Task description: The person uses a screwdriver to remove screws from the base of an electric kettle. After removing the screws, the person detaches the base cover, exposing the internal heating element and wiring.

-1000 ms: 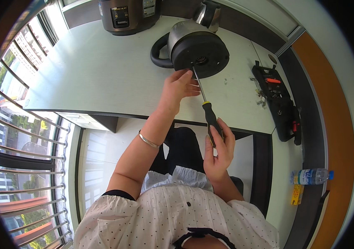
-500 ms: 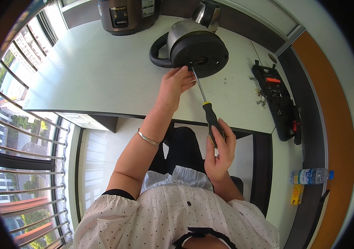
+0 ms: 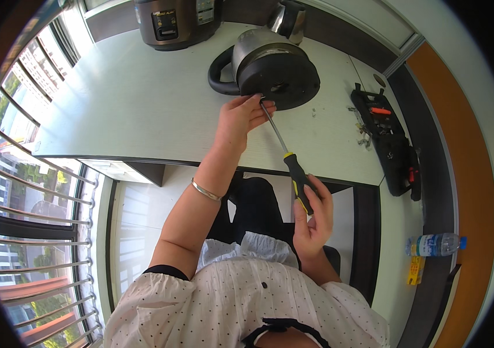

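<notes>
Kettle (image 3: 276, 72) amid cooker (image 3: 177, 20), tool case (image 3: 389, 139), bottle (image 3: 435, 245).

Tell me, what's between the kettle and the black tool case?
Only a few tiny loose bits on bare table, between kettle and tool case, in the head view.
</notes>
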`<state>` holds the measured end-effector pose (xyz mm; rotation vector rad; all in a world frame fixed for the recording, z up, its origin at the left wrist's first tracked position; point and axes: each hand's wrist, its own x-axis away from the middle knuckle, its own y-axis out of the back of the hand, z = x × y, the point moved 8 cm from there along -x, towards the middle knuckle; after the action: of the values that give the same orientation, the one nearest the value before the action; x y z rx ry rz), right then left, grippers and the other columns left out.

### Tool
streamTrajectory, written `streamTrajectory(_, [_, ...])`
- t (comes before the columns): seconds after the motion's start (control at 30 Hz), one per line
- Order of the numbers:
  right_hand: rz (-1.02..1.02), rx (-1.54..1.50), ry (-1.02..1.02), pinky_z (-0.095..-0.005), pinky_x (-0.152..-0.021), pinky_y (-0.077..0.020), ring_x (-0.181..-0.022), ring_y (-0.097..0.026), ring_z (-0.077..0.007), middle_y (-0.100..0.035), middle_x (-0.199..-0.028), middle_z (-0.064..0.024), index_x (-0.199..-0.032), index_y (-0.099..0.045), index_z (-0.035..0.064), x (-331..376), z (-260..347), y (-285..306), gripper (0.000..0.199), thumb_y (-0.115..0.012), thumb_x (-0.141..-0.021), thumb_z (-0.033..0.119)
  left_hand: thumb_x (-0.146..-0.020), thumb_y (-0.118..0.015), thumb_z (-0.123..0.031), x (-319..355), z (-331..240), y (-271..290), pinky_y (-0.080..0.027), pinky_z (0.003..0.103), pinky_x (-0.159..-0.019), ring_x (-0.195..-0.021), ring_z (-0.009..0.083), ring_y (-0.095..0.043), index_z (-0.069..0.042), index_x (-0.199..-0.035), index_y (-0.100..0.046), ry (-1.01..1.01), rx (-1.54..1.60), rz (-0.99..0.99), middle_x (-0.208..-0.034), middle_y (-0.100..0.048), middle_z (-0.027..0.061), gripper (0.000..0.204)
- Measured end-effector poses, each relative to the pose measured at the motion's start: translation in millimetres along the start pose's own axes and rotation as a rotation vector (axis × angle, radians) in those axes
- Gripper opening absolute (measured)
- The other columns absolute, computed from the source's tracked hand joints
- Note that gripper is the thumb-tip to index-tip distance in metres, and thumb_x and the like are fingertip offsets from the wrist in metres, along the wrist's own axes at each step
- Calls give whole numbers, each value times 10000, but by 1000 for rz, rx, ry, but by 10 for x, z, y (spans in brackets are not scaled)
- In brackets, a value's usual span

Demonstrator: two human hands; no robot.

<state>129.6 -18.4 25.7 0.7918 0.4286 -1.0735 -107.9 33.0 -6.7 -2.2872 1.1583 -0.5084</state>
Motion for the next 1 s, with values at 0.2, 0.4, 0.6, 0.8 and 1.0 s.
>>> streamTrajectory(0.2, [-27, -110, -60, -325, -870, -448, -1031, -550, -296, -496, -1206, -236, -1091, -575, -68, 11, -9, 91, 278, -584, -815, -31, -880, -527, -52, -32, -12, 44, -534, 381, -830, -919, 336, -636, 123, -1069, -528, -44, -21, 1, -972, -617, 251, 257])
streamTrajectory(0.4, [-20, -145, -95, -336, -882, -443, -1049, -542, -306, -504, -1192, -246, -1090, -573, -77, 23, -74, 153, 280, -584, -812, -38, -862, -547, -31, -26, 18, 79, -545, 387, -808, -875, 333, -644, 123, -1028, -538, -40, -3, -38, -930, -623, 232, 227])
streamTrajectory(0.6, [29, -172, -110, -334, -891, -438, -1069, -538, -298, -517, -1182, -237, -1088, -575, -79, -4, -113, 231, 290, -596, -801, -41, -854, -540, -28, 14, 53, 181, -564, 340, -727, -774, 260, -659, 101, -958, -566, -61, 9, -119, -867, -639, 178, 167])
streamTrajectory(0.8, [48, -215, -155, -325, -894, -436, -1062, -544, -287, -535, -1167, -228, -1081, -583, -72, 1, -171, 340, 301, -610, -783, -45, -857, -546, -44, 90, 39, 227, -565, 347, -722, -763, 236, -661, 83, -951, -571, -66, -89, -153, -851, -644, 149, 160])
streamTrajectory(1.0, [60, -236, -194, -303, -877, -445, -1041, -555, -251, -552, -1152, -196, -1054, -599, -68, -57, -156, 570, 287, -622, -769, -40, -859, -561, -57, 197, 2, 234, -575, 338, -713, -776, 237, -666, 95, -964, -564, -70, -94, -168, -862, -645, 153, 185])
